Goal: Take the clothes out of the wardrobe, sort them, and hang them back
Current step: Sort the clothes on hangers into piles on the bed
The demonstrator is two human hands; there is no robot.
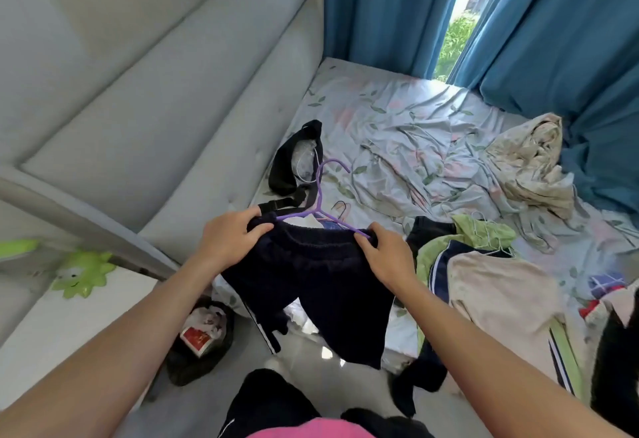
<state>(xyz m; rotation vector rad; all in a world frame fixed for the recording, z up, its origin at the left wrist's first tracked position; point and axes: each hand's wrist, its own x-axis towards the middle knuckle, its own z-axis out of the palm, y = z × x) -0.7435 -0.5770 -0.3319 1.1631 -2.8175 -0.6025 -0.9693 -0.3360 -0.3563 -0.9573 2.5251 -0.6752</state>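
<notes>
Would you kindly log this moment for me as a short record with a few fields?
setting: bed with a floral sheet, blue curtains behind
left hand: grips one end of the waistband of the dark shorts
right hand: grips the other end
purple hanger: at the waistband, hook pointing up and away
pile of clothes: on the bed, right of the shorts
black bag: by the headboard

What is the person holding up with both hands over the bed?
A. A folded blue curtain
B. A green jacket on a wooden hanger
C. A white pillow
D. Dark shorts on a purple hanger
D: the left hand and right hand each grip an end of the waistband of the dark shorts, which hang from the purple hanger.
</notes>
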